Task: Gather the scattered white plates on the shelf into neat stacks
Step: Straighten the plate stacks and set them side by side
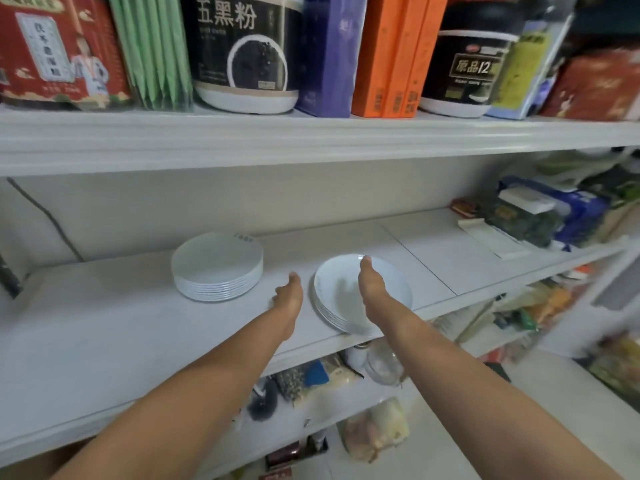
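Two stacks of white plates stand on the middle white shelf (pixel 104 306). The left stack (pixel 217 266) holds several plates and sits further back. The right stack (pixel 332 299) is at the shelf's front edge and overhangs it slightly. My left hand (pixel 290 292) hovers with straight fingers just left of the right stack, apart from it. My right hand (pixel 372 284) reaches over the middle of the right stack's top plate, fingers straight, holding nothing. Whether it touches the plate I cannot tell.
The upper shelf carries tins, green packets, black jars (pixel 242 53) and orange boxes (pixel 391 57). Packets and a blue box (pixel 561 213) crowd the middle shelf's right end. A dark cable (pixel 48 216) runs down the back wall at left. Jars and bags fill the lower shelves.
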